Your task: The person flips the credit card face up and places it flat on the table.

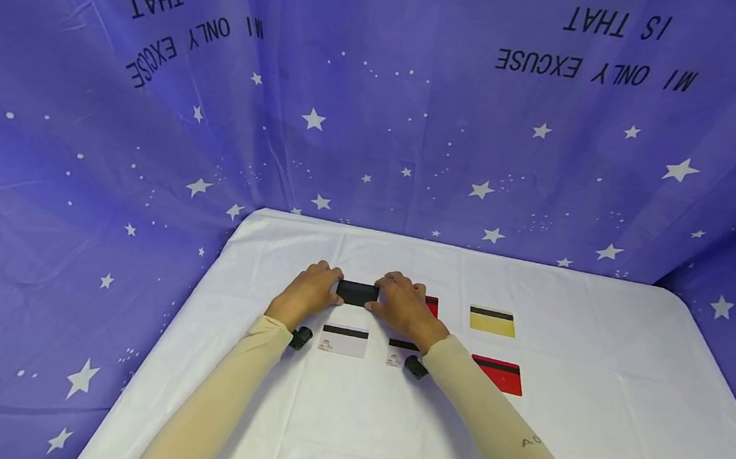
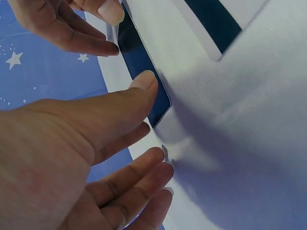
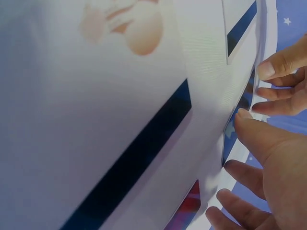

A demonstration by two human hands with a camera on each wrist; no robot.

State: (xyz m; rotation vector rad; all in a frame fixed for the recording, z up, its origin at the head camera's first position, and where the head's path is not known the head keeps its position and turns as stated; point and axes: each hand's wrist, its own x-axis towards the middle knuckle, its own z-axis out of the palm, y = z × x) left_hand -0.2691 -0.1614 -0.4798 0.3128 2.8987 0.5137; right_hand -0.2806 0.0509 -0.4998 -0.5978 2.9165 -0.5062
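A thin, glossy black card [image 1: 357, 293] lies near the far side of the table between my two hands. My left hand [image 1: 310, 293] pinches its left end, thumb on the near edge and fingers at the far edge. At the other end, my right hand [image 1: 404, 307] does the same. In the left wrist view, the left thumb [image 2: 146, 84] lies over the face of the dark card [image 2: 136, 55]. The right wrist view has the right thumb [image 3: 244, 115] at its edge. Just nearer to me lies a white card [image 1: 344, 340] with a black stripe.
A second white striped card [image 1: 398, 346] lies under the right wrist. Beside the right hand shows part of a red card [image 1: 432, 306]. Farther right are a yellow card [image 1: 492, 322] and another red card [image 1: 503, 376]. A purple star-printed curtain [image 1: 408, 127] stands behind the white-covered table [image 1: 628, 414].
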